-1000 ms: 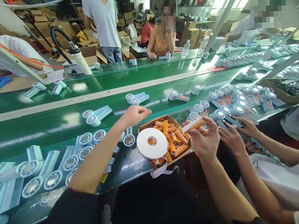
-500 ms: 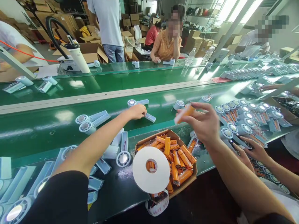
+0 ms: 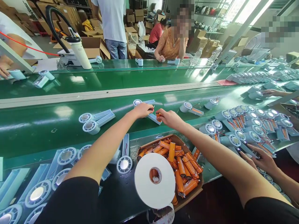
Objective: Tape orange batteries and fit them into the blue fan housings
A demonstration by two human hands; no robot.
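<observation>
My left hand point(image 3: 143, 110) is closed on a light-blue fan shell point(image 3: 151, 115) lying on the green conveyor belt point(image 3: 58, 130). My right hand point(image 3: 169, 118) pinches an orange battery cell point(image 3: 158, 116) and presses it into that shell's handle. Just below my arms stands a cardboard box point(image 3: 197, 189) full of orange battery cells point(image 3: 184, 166), with a white tape roll point(image 3: 154, 180) resting across its near corner.
Several more fan shells point(image 3: 97, 119) lie on the belt at left, near left and right point(image 3: 235, 124). A co-worker's hand point(image 3: 261, 158) works at the right edge. People stand and sit across the far belt among cardboard boxes. A white bottle point(image 3: 80, 54) stands at back left.
My right hand carried the orange cell from above the box forward to the shell on the belt. My left hand reached out and closed on that shell. The view shifted forward.
</observation>
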